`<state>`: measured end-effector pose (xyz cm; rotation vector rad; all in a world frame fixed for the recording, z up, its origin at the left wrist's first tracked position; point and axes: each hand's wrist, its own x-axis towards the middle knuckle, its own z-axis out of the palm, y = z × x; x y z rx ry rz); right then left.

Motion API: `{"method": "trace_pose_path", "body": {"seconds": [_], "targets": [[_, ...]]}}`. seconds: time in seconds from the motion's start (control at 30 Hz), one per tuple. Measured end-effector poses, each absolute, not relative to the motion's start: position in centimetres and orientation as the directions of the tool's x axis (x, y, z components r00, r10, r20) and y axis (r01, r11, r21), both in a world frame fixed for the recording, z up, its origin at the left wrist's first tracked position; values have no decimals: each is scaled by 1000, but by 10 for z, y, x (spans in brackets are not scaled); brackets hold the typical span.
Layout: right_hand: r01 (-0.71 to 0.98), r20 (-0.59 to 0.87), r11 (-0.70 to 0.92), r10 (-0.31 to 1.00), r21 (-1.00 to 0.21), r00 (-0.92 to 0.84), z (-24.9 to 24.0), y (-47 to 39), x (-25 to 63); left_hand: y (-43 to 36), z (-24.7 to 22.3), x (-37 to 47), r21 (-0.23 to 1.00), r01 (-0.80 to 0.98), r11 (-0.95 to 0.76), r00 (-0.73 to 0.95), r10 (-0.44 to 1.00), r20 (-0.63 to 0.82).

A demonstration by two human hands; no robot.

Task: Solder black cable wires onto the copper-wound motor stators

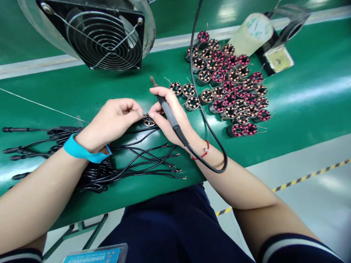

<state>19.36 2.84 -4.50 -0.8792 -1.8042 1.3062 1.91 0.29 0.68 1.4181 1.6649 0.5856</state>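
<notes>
Dark blue clothing [170, 226] fills the bottom of the view, with a blue badge [94, 255] in a clear holder at its left. Both bare forearms reach over a green worktop [301, 95]; a turquoise band [87, 149] circles the left wrist and a red bracelet [201, 152] the right. Under and beside the left forearm lies a bundle of black cables [95, 173], bare coloured ends pointing right, partly hidden by the arm. A thin pale strand [44, 106] runs from the left edge toward the left wrist.

Beyond the hands, a black fan [109, 49] with a wire guard overhangs the far side. To the right stands a crowd of small wound coils [240, 91], copper and pink; three copper ones sit just beside the right hand. Behind them are a roll of tape [253, 33] and a holder with a sponge [279, 60]. A black cord [212, 133] hangs across some coils and loops over the right wrist.

The left hand [116, 118] has thumb and forefinger pinched together at the left edge of a single coil [148, 120], near the cables' upper ends; whether they grip rim or wire I cannot tell. The right hand [174, 118] has its thumb and a finger nearly together at that coil's right side, while a soldering iron [169, 113] rests across its curled fingers, tip angled away, apart from the coil.
</notes>
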Motion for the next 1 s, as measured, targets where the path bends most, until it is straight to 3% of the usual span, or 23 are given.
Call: {"method": "trace_pose_path", "body": {"seconds": [0.3,1.0], "targets": [[17,214,251,856,-968,-470,-46,30,195,3,6,18,774,555,305,-49,941,-336],[81,173,233,876,-969,-450,-45,29,197,2,5,19,762,587,272,-61,954,-293]]}}
